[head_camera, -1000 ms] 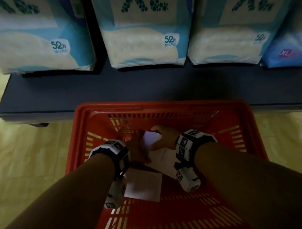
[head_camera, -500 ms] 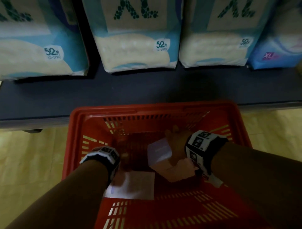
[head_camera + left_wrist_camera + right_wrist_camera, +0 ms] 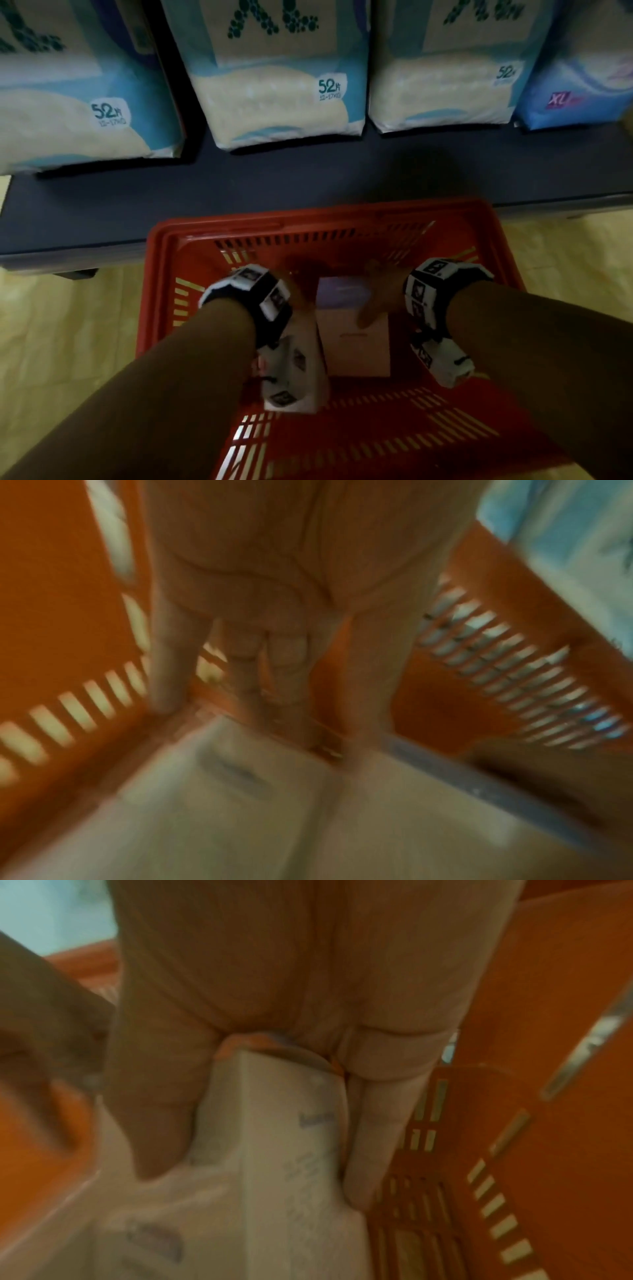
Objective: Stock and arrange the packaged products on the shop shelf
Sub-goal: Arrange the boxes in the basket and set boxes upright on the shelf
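Both my hands are inside a red basket (image 3: 308, 219). My right hand (image 3: 376, 301) grips a pale white box (image 3: 356, 346). In the right wrist view the thumb (image 3: 154, 1123) lies on one side of this box (image 3: 274, 1137) and the fingers (image 3: 369, 1137) on the other. My left hand (image 3: 267, 710) points down with loose fingers over a second flat white pack (image 3: 240, 818) on the basket floor. Blur hides whether it touches the pack. In the head view the wrist band covers most of that hand.
The basket stands on a yellow floor against a dark low shelf (image 3: 308, 178). Large diaper packs (image 3: 274, 85) marked XL stand along the shelf's back, with a blue pack (image 3: 575, 85) at the right. Bare shelf surface lies in front of them.
My right hand has drawn the box nearer and turned its broad face up. My left hand has moved from the flat pack's left side to beside the box.
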`<state>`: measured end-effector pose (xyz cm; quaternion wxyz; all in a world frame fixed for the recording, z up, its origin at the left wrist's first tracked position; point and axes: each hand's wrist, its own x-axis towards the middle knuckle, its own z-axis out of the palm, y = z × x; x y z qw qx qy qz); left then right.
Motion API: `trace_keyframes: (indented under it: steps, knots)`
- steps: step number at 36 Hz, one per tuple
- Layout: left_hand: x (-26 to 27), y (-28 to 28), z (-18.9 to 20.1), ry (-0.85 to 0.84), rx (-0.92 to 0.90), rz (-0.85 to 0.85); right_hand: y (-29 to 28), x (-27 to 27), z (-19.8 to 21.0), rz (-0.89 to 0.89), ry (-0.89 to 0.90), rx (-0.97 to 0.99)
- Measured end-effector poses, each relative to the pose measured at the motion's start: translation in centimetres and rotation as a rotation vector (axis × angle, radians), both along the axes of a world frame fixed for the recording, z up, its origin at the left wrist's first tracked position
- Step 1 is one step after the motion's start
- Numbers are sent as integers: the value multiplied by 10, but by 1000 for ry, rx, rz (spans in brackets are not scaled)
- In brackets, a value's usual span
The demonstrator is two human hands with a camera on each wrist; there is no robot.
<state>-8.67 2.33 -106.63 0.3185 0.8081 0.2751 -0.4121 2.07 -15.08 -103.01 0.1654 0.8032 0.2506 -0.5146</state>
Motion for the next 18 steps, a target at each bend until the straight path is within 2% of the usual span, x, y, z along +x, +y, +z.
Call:
trace_keyframes:
  steps: [1, 2, 3, 4, 6, 7, 9, 10, 12, 14, 18]
  knots:
    - [-1, -4, -3, -36, -81, 137, 0, 0, 1, -17, 24, 20]
    - [2, -4, -5, -43, -102, 116, -1, 0, 0, -20, 22, 0]
    - [1, 0, 2, -72, -15, 79, -2, 0, -5, -14, 11, -1]
    - [-2, 2, 8, -66, 82, 167, -1, -1, -4, 1, -7, -1]
    - [-3, 7, -11, -62, 208, 133, 0, 0, -7, 17, 0, -12]
    - [-10, 13, -11, -26, 164, 101, 1, 1, -6, 7, 11, -13]
    - [-22, 28, -12, 43, 196, -36, 2, 4, -9, -24, 33, -18]
    - [-21, 26, -17, 52, 198, 10, 3, 5, -10, -36, 30, -17]
    - [-28, 17, -20, 55, 210, -33, 5, 7, -11, -60, 7, -27]
    - [-28, 0, -18, 130, 204, -91, 6, 9, -14, -70, -1, -31]
    - [-21, -14, -29, 113, 143, 75, 7, 15, -11, -49, 9, -80]
